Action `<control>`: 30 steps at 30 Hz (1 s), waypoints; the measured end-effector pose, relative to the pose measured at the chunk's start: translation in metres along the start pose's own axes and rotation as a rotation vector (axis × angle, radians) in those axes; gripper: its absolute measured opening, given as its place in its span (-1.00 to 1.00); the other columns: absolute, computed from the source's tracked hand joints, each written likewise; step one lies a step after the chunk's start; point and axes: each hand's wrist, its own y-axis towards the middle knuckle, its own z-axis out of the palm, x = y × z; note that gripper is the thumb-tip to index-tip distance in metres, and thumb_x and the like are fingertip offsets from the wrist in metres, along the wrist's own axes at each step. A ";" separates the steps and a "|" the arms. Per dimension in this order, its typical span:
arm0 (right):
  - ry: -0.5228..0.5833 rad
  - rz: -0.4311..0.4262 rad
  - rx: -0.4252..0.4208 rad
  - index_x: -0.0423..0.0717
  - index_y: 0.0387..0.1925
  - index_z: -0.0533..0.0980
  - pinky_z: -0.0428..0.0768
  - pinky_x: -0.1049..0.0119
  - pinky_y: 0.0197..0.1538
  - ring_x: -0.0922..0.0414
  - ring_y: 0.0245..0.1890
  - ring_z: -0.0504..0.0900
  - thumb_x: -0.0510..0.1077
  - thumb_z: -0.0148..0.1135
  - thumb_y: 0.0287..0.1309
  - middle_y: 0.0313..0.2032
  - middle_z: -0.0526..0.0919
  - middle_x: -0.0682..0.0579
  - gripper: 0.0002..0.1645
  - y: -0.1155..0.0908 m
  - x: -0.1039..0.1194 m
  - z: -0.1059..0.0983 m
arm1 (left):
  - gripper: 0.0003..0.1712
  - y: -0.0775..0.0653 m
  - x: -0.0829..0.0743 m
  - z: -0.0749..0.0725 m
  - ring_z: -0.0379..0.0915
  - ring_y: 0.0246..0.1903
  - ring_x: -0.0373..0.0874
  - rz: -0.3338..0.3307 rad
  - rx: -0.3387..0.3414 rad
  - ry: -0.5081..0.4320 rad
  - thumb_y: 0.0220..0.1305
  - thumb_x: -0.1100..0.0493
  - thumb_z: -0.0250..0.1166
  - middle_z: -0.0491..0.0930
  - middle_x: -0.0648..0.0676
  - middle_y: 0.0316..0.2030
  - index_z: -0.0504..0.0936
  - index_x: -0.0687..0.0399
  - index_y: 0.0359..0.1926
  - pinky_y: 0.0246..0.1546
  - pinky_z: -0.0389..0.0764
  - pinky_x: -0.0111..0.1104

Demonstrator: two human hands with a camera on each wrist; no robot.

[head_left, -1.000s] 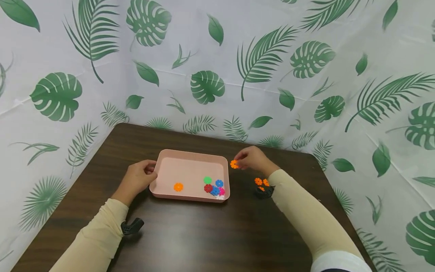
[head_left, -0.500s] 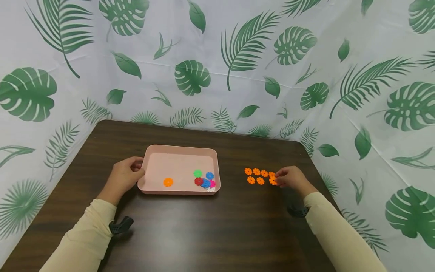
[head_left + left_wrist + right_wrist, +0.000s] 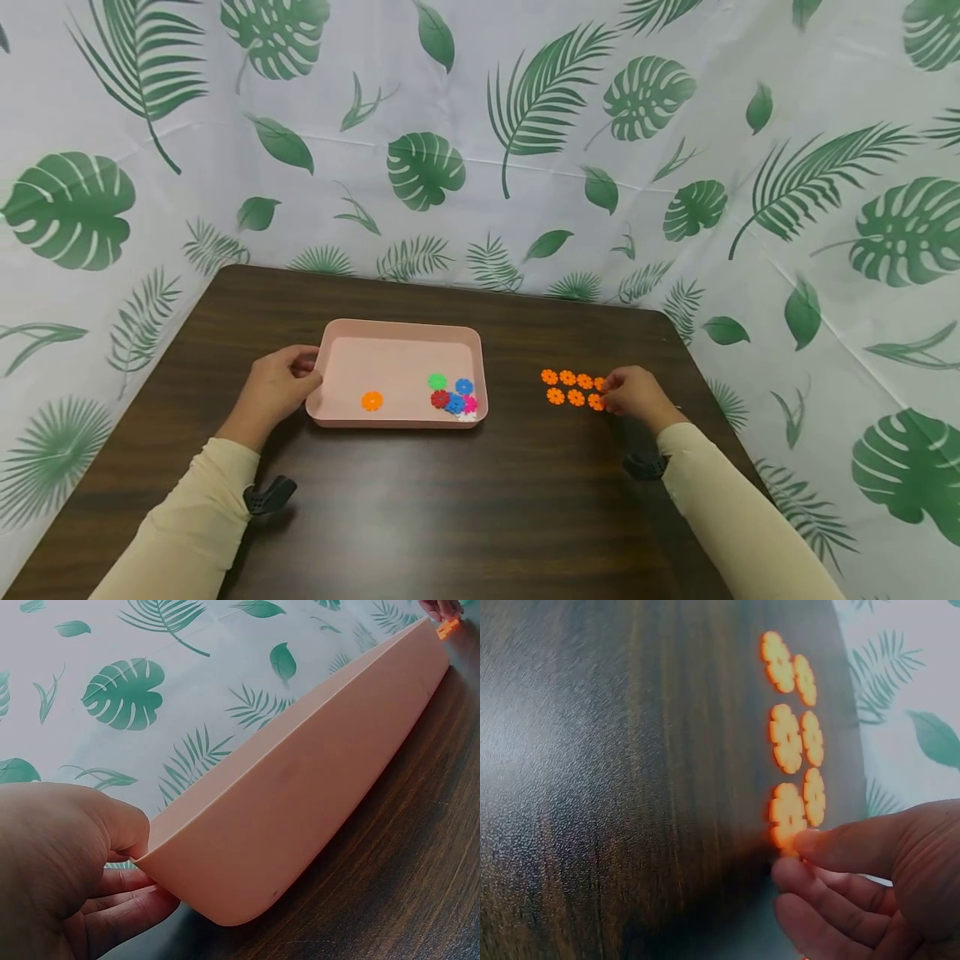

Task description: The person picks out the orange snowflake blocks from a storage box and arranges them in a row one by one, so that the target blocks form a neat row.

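A pink rectangular tray (image 3: 397, 422) sits on the table. My left hand (image 3: 277, 383) grips its left end, with the thumb at the rim and fingers below it in the left wrist view. To the tray's right, orange flower-shaped discs (image 3: 575, 397) lie flat in two rows. My right hand (image 3: 636, 393) pinches the disc (image 3: 786, 814) at the right end of the near row between thumb and index finger. Behind it, the last far-row disc (image 3: 599, 383) is partly covered by the fingers.
Inside the tray, one orange disc (image 3: 372, 401) lies apart at the left. Green (image 3: 437, 381), red (image 3: 440, 399), blue (image 3: 464, 387), pink (image 3: 470, 404) and white discs cluster at its right end. A leaf-patterned cloth (image 3: 450, 100) hangs behind the dark wooden table (image 3: 420, 508).
My right hand has carried an orange disc from beside the tray to the right end of the near row, then shifted it slightly left. My left hand stays on the tray.
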 end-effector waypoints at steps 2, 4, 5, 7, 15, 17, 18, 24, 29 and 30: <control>-0.026 -0.004 -0.008 -0.30 -0.21 0.64 0.75 0.16 -0.33 0.06 -0.44 0.70 -0.31 0.39 0.18 -0.35 0.71 -0.11 -0.85 0.000 0.003 -0.001 | -0.42 0.001 0.000 0.000 0.59 -0.07 0.17 -0.002 0.004 -0.001 0.27 0.14 0.26 0.68 0.32 -0.04 0.55 0.27 0.29 0.02 0.67 0.05; -0.037 -0.001 -0.017 -0.30 -0.19 0.64 0.74 0.17 -0.34 0.07 -0.44 0.70 -0.28 0.36 0.23 -0.32 0.71 -0.12 -0.85 0.001 0.008 -0.003 | -0.41 0.002 0.000 -0.001 0.59 -0.07 0.17 -0.007 0.009 -0.001 0.27 0.14 0.26 0.67 0.32 -0.03 0.55 0.27 0.30 0.03 0.67 0.05; -0.033 0.003 -0.020 -0.29 -0.17 0.64 0.74 0.17 -0.33 0.07 -0.42 0.70 -0.26 0.35 0.25 -0.30 0.71 -0.14 -0.84 0.001 0.011 -0.004 | -0.41 0.002 0.000 -0.001 0.59 -0.07 0.17 -0.006 0.008 0.000 0.27 0.14 0.25 0.67 0.32 -0.03 0.54 0.27 0.30 0.03 0.67 0.05; -0.040 -0.008 -0.022 -0.27 -0.13 0.65 0.74 0.16 -0.31 0.04 -0.39 0.71 -0.21 0.33 0.31 -0.23 0.70 -0.17 -0.81 0.003 0.022 -0.007 | -0.41 0.003 0.000 -0.003 0.58 -0.07 0.17 -0.005 0.008 0.000 0.27 0.14 0.25 0.67 0.32 -0.03 0.54 0.27 0.30 0.03 0.67 0.05; -0.137 -0.258 0.009 -0.11 -0.10 0.68 0.72 0.06 -0.08 -0.06 -0.15 0.68 -0.08 0.36 0.34 -0.12 0.70 -0.11 -0.79 0.012 0.115 0.011 | -0.42 0.004 0.002 -0.003 0.59 -0.08 0.16 -0.012 0.018 -0.009 0.27 0.14 0.26 0.67 0.31 -0.03 0.56 0.26 0.29 0.02 0.67 0.03; -0.174 -0.329 0.021 -0.10 -0.08 0.69 0.70 0.07 -0.04 -0.01 -0.14 0.66 -0.10 0.39 0.31 -0.11 0.71 -0.07 -0.79 0.018 0.146 0.025 | -0.42 0.005 0.002 -0.002 0.59 -0.08 0.15 -0.009 0.020 -0.013 0.27 0.14 0.26 0.67 0.30 -0.04 0.56 0.26 0.28 0.02 0.67 0.03; -0.191 -0.360 0.026 -0.10 -0.08 0.69 0.70 0.08 -0.04 0.01 -0.14 0.65 -0.10 0.41 0.29 -0.11 0.72 -0.04 -0.77 0.022 0.161 0.033 | -0.42 0.005 0.002 -0.002 0.59 -0.09 0.15 -0.007 0.020 -0.014 0.26 0.14 0.26 0.68 0.30 -0.04 0.56 0.26 0.28 0.02 0.67 0.03; -0.226 -0.551 0.140 -0.14 0.06 0.70 0.69 0.23 -0.02 0.12 -0.13 0.64 -0.11 0.47 0.24 -0.09 0.73 0.00 -0.62 0.041 0.240 0.100 | -0.45 0.008 0.005 -0.003 0.60 -0.13 0.12 0.023 -0.002 -0.019 0.26 0.16 0.25 0.69 0.28 -0.09 0.58 0.28 0.25 -0.04 0.67 -0.03; -0.271 -0.706 0.324 -0.04 0.08 0.71 0.63 0.42 -0.06 0.19 -0.15 0.59 -0.07 0.51 0.19 -0.04 0.71 0.09 -0.58 0.038 0.281 0.156 | -0.48 0.007 0.007 -0.003 0.60 -0.16 0.10 0.044 -0.018 -0.030 0.24 0.19 0.26 0.70 0.26 -0.13 0.60 0.30 0.21 -0.11 0.66 -0.12; -0.277 -0.725 0.362 -0.03 0.08 0.72 0.61 0.44 -0.08 0.19 -0.16 0.57 -0.07 0.53 0.17 -0.06 0.70 0.11 -0.58 0.036 0.286 0.164 | -0.47 0.007 0.006 -0.002 0.61 -0.16 0.10 0.045 -0.020 -0.031 0.23 0.19 0.26 0.70 0.26 -0.14 0.60 0.30 0.21 -0.11 0.66 -0.12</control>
